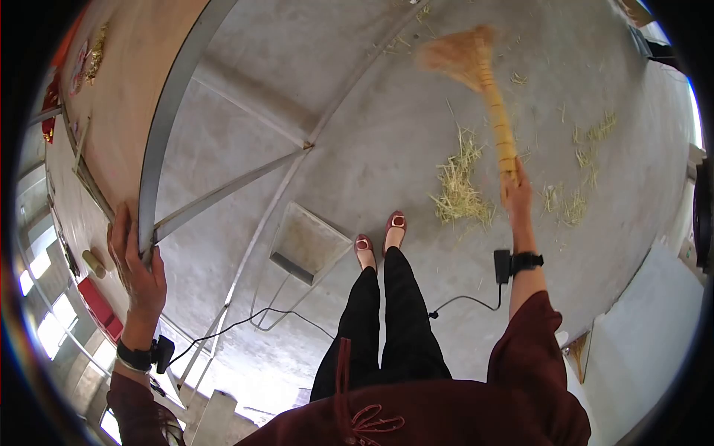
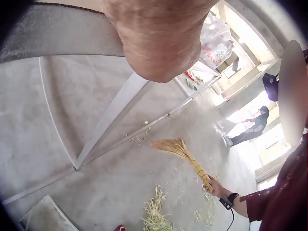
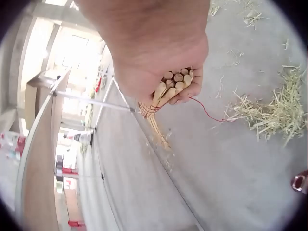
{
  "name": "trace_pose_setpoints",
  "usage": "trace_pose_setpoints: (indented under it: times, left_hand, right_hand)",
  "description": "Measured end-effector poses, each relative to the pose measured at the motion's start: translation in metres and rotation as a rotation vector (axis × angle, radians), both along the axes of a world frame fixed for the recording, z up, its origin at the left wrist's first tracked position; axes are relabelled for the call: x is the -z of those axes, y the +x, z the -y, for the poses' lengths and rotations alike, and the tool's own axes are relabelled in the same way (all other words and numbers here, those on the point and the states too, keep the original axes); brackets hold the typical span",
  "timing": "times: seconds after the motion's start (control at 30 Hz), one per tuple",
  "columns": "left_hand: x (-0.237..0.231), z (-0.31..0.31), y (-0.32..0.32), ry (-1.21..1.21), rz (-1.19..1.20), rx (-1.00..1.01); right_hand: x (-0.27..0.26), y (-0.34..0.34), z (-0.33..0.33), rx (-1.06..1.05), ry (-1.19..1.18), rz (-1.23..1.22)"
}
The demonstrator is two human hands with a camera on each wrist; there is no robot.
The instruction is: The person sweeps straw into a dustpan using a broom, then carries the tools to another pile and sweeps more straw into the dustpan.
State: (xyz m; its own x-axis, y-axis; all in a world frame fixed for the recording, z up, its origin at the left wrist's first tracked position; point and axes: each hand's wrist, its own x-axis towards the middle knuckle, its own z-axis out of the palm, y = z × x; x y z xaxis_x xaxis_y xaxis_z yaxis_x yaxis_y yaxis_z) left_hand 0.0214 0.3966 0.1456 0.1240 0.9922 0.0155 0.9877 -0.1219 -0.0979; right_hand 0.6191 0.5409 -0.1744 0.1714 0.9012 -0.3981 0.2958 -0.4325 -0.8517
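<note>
Big tan metal-edged tabletop (image 1: 123,89) upper left, left hand (image 1: 140,273) on it, fingers straight-ish.
Right hand (image 1: 519,196) grips the yellow-handled, brown-bristled broom (image 1: 491,93), upper right; flick too hard and that yellow-green straw pile (image 1: 461,186) probably scatters.

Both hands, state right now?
Left hand: open, resting at the table edge.
Right hand: closed, holding the straw broom by its handle.
</note>
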Motion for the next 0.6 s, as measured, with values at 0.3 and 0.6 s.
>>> trace_pose_setpoints:
  times: [0.3,0.6]
  left_hand:
    - [0.004,0.001,0.0,-0.019,-0.038,-0.005]
    - [0.001,0.001,-0.003,-0.028,-0.057,0.025]
  right_hand:
    - [0.114,-0.059,-0.058,-0.169,-0.064,-0.013]
    - [0.099,-0.032,-0.122,0.245,-0.047,0.128]
